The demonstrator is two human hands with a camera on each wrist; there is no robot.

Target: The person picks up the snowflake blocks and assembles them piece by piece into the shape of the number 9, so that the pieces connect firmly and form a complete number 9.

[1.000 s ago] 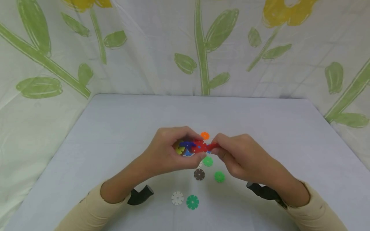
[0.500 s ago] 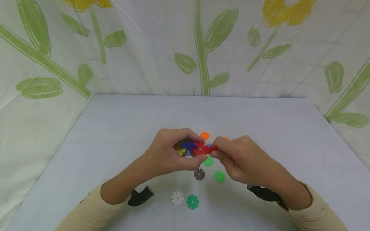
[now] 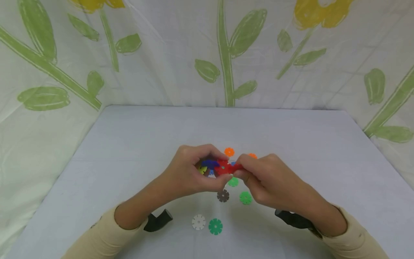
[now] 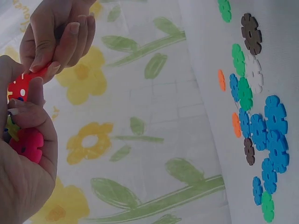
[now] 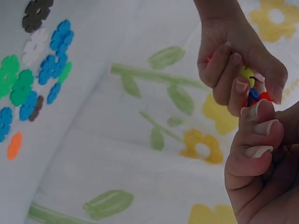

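Left fingers (image 3: 211,148) cup, right fingers (image 3: 248,160) pinch discs (image 3: 223,167).

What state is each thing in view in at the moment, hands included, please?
Left hand: curled around a disc cluster.
Disc cluster: raised off the table.
Right hand: pinching a red piece.
Red piece: up against the disc cluster; whether slotted in, unclear.
Nearest white disc: lying flat.
Dark green disc: flat, beside the white one.
Orange discs: lying apart from each other.
Blue discs: bunched on the table.
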